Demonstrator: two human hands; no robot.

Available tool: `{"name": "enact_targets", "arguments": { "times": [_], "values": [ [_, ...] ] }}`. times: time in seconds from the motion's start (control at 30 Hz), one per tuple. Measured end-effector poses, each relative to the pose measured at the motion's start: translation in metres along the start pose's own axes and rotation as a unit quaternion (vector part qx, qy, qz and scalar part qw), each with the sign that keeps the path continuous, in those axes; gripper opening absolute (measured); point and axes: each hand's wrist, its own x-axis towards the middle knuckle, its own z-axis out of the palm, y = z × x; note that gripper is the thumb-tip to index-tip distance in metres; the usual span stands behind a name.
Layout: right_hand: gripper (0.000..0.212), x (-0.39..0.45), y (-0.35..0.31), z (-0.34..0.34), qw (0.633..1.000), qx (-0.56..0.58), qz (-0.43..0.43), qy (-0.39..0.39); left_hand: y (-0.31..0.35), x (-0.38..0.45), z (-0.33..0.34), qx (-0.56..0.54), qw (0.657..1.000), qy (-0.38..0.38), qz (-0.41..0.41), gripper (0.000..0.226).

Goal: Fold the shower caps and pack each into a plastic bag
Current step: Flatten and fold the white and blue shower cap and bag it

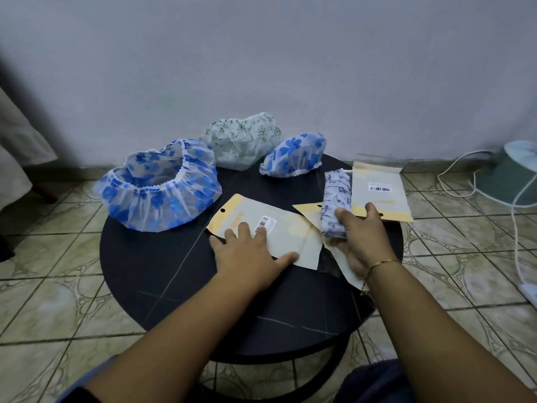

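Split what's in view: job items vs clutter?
Job:
- rolled cap, gripped by right hand
- bag under left hand
- bag by the wall
- big blue cap
- small blue cap
- green cap

Clutter:
- fan base
- white cable

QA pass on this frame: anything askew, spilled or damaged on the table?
Nothing spilled or visibly damaged. One oddity: the far bag hangs past the table edge at right. Left hand presses flat on a bag; right hand grips the folded cap.
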Motion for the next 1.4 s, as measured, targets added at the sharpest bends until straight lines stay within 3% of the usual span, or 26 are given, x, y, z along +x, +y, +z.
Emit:
{"name": "enact_targets", "arguments": {
  "times": [0.13,0.33,0.47,0.53,0.6,0.7,0.77,0.8,0.87,0.93,1.07,1.1,1.17,1.3,1.4],
  "values": [
    [0.092,-0.005,-0.004,0.002,1.0,-0.014,-0.003,-0.005,-0.005,-0.002,-0.001,-0.002,1.0,-0.005,0.001,0.093],
    [0.067,-0.008,-0.009,-0.005,0.995,0.094,0.041,-0.015,-0.004,-0.008,-0.003,-0.001,1.0,0.022,0.015,0.087],
    [0.06,-0.009,-0.007,0.0,0.99,0.116,0.07,-0.046,0.009,-0.011,-0.005,-0.105,0.975,0.092,0.172,0.056],
    [0.061,-0.007,-0.004,0.002,0.989,0.119,0.073,-0.048,0.023,-0.012,-0.004,-0.203,0.951,0.074,0.221,0.046],
    [0.064,-0.008,-0.004,0.003,0.99,0.117,0.061,-0.047,0.034,-0.011,-0.001,-0.275,0.936,0.037,0.217,0.038],
    [0.061,-0.017,-0.013,0.0,0.994,0.095,0.013,-0.053,0.037,-0.005,0.004,-0.299,0.933,0.024,0.198,0.042],
    [0.044,-0.021,-0.019,-0.005,0.997,-0.03,-0.057,-0.048,0.035,-0.002,0.004,-0.294,0.936,0.018,0.194,0.046],
    [0.038,-0.022,-0.021,-0.009,0.984,-0.143,-0.102,-0.038,0.035,-0.002,0.005,-0.288,0.937,0.015,0.196,0.048],
    [0.034,-0.022,-0.02,-0.014,0.92,-0.349,-0.173,-0.035,0.035,-0.002,0.005,-0.271,0.941,0.011,0.202,0.051],
    [0.032,-0.03,-0.019,-0.011,0.856,-0.481,-0.179,-0.058,0.036,-0.002,0.005,-0.251,0.945,0.013,0.208,0.051],
    [0.061,-0.046,-0.018,-0.006,0.697,-0.682,-0.215,-0.048,0.036,-0.001,0.006,-0.215,0.954,0.011,0.208,0.052],
    [0.068,-0.046,-0.017,-0.007,0.678,-0.7,-0.221,-0.039,0.036,0.0,0.006,-0.201,0.957,0.003,0.209,0.054],
    [0.072,-0.044,-0.018,-0.01,0.69,-0.693,-0.205,-0.036,0.034,0.001,0.006,-0.172,0.962,-0.021,0.212,0.056],
    [0.058,-0.04,-0.022,-0.016,0.799,-0.574,-0.17,-0.055,0.029,0.005,0.003,-0.152,0.962,-0.06,0.22,0.055],
    [0.05,-0.038,-0.026,-0.02,0.84,-0.511,-0.175,-0.058,0.022,0.009,0.001,-0.143,0.959,-0.083,0.231,0.054]
  ]
}}
